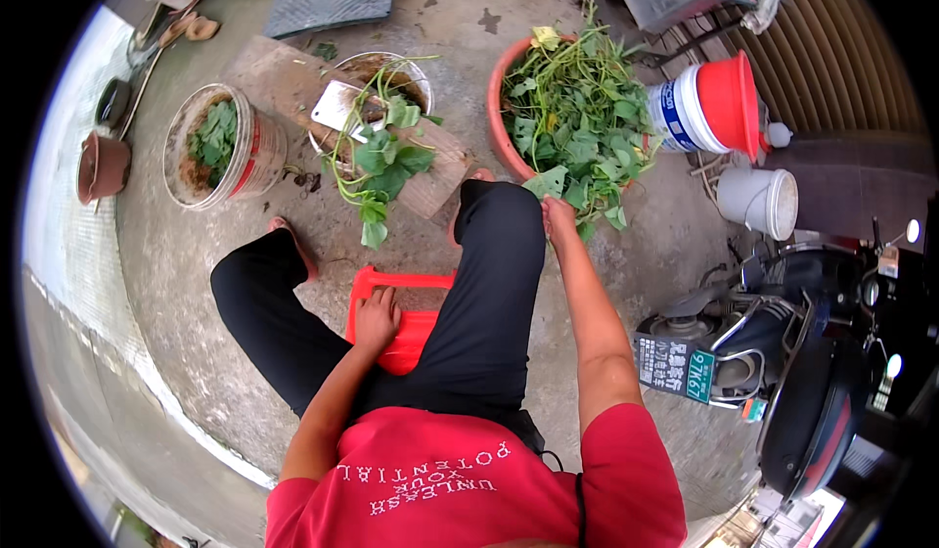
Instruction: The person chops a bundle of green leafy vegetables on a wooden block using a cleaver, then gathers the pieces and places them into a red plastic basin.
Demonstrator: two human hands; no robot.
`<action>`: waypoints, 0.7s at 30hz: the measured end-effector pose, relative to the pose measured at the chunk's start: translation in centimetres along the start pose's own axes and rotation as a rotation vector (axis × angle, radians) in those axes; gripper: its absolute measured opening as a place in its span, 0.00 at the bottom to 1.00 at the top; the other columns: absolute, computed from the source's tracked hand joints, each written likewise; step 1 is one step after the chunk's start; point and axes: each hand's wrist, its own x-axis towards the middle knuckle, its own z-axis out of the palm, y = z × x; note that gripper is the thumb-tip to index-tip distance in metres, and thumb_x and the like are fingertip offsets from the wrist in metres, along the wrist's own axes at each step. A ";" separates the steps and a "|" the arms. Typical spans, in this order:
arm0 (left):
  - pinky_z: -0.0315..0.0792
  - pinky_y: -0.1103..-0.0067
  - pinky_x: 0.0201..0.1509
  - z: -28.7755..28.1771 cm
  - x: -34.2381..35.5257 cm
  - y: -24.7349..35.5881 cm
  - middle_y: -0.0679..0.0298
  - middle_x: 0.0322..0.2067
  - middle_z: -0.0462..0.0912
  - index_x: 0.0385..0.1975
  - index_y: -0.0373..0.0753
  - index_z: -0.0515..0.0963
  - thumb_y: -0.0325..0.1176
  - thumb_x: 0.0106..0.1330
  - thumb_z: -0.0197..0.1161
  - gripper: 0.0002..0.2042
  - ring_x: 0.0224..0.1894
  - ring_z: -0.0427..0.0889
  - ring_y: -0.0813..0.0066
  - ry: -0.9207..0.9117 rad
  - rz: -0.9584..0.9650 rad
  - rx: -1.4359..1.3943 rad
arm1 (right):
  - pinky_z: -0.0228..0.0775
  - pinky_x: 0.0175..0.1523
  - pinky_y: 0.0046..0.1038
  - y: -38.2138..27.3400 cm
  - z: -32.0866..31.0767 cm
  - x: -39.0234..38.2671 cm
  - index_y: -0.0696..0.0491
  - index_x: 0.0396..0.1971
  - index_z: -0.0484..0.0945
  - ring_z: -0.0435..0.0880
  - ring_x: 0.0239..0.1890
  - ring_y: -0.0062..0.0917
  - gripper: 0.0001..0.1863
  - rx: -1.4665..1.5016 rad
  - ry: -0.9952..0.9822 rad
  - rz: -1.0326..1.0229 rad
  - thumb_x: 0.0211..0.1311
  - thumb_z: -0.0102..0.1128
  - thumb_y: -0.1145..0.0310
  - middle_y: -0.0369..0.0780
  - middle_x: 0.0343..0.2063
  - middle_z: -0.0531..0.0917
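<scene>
The person sits on a red stool (406,338) on the concrete floor (196,254), legs spread. The left hand (377,318) lies flat on the stool's seat between the thighs, fingers spread and loose, gripping nothing. The right hand (558,217) reaches past the right knee to the near rim of a red basin (497,127); its grip is pinched on a leaf at the edge of the greens (577,117) heaped in the basin.

Ahead of the left knee a wooden board (284,78) lies on the floor. On its far part stands a bucket (386,68) with a cleaver (337,106) resting across its rim, and a leafy vine (377,161) trails from it over the board's near edge. Left of the board stands a white pail (220,147) with a few leaves inside. Right of the basin a red-and-white bucket (709,108) lies tilted, a small white bucket (758,201) just beside it, and a parked scooter (812,352) nearer the person.
</scene>
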 end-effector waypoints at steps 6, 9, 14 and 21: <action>0.65 0.67 0.42 -0.5 0.3 0.9 0.56 0.38 0.77 0.45 0.38 0.73 0.33 0.56 0.56 0.17 0.39 0.76 0.60 -0.090 -0.008 -0.009 | 0.69 0.26 0.28 0.3 -1.6 2.8 0.51 0.41 0.72 0.75 0.26 0.27 0.15 0.219 0.181 0.324 0.60 0.56 0.57 0.38 0.36 0.77; 0.65 0.67 0.43 -0.9 0.2 1.1 0.56 0.37 0.77 0.45 0.38 0.73 0.32 0.56 0.56 0.16 0.37 0.76 0.59 0.005 0.052 -0.022 | 0.74 0.34 0.34 0.4 -0.8 3.7 0.51 0.43 0.72 0.79 0.32 0.32 0.16 0.464 0.214 0.359 0.61 0.55 0.57 0.37 0.38 0.78; 0.65 0.66 0.44 -1.2 0.4 1.0 0.55 0.37 0.76 0.45 0.38 0.72 0.32 0.56 0.55 0.16 0.38 0.75 0.57 -0.139 -0.019 -0.002 | 0.73 0.50 0.42 1.6 -0.5 5.7 0.51 0.46 0.72 0.78 0.47 0.35 0.16 0.956 0.249 0.243 0.66 0.48 0.58 0.38 0.45 0.78; 0.65 0.67 0.43 -0.8 0.7 0.8 0.56 0.36 0.76 0.44 0.40 0.74 0.32 0.56 0.55 0.15 0.35 0.75 0.58 -0.138 -0.006 -0.014 | 0.73 0.50 0.43 3.2 -3.4 5.5 0.51 0.49 0.71 0.78 0.47 0.34 0.16 0.901 0.259 0.180 0.68 0.44 0.59 0.38 0.45 0.78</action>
